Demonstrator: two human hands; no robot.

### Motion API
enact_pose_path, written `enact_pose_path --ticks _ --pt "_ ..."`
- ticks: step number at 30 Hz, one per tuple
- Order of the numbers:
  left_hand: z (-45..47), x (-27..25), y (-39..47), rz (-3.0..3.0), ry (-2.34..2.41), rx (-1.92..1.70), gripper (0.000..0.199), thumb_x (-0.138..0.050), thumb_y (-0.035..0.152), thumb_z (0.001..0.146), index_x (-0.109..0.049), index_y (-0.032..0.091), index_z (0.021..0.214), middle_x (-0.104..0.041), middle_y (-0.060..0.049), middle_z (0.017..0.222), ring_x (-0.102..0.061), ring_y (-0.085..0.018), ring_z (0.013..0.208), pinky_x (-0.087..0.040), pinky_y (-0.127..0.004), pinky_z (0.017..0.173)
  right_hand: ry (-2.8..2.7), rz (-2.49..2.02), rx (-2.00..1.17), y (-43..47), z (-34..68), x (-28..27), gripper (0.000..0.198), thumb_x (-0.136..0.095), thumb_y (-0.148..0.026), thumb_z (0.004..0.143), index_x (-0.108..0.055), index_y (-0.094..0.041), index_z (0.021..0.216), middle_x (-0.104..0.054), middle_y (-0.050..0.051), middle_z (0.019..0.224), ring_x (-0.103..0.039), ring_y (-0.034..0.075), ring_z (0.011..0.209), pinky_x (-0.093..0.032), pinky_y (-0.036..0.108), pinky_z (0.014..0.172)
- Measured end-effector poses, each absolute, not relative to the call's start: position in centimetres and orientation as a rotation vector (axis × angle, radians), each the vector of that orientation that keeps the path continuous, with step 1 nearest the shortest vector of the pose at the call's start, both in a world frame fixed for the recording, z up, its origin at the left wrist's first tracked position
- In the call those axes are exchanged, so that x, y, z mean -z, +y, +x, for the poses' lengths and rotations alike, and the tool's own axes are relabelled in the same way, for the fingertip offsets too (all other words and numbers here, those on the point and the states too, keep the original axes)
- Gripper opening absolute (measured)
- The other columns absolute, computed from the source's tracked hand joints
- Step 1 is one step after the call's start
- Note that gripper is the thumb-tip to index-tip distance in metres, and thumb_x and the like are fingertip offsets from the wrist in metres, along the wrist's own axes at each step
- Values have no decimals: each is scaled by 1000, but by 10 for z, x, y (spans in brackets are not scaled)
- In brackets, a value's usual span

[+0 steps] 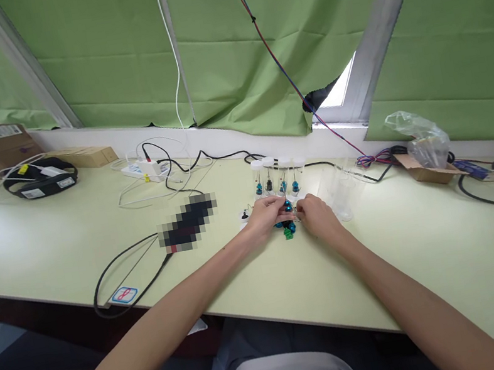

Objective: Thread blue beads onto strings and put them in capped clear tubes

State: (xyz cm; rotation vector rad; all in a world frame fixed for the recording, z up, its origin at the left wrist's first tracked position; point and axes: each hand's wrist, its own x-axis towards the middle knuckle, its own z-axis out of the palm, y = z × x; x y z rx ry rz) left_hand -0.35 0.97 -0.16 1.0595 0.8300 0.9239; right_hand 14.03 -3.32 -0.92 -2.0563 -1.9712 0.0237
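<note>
Operation in hand, as judged: close two-handed work on small blue metallic parts [292, 227], carried out above the worktop [427, 230]. The exact action at the contact point is too small to confirm. The next move appears to call for a steady left hand, with fine adjustment by the right-hand fingertips and clearance from the tubes behind.

Position of the parts: between the two hands, at mid-length of the worktop, well in from its front edge. A green piece [289, 234] sits at the end of the group nearest that edge, clear of the fingers.

Left hand [264, 215]: thumb and forefinger are drawn together and appear to pinch the upper blue part [288, 206], beside a thin upright stem.

Right hand [315, 215]: fingers are curled, tips just beside the parts. Whether they grip anything cannot be determined.

Adjacent items: four capped clear tubes [269, 176] stand in a row beyond the hands, toward the rear edge. Clear plastic containers [344, 201] lie beside the right hand, toward the right end of the worktop.
</note>
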Motion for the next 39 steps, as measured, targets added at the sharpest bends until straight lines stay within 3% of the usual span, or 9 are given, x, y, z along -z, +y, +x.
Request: enact_pose_path --ticks 25,39 --pt "-4 2 10 1067 831 -913 14 -59 17 88 -66 9 78 -65 -9 77 -67 -13 59 -59 -27 66 -2083 -2160 115 -37 136 8 18 -40 -11 95 -57 -16 95 -55 11 103 -60 21 81 -26 28 56" --pt "-3 3 10 1066 842 -918 14 -62 19 87 -66 10 77 -65 -9 76 -66 -13 59 -59 -28 67 -2070 -2175 186 -43 131 3 17 -39 -12 95 -53 -15 105 -56 13 109 -63 23 86 -34 29 60"
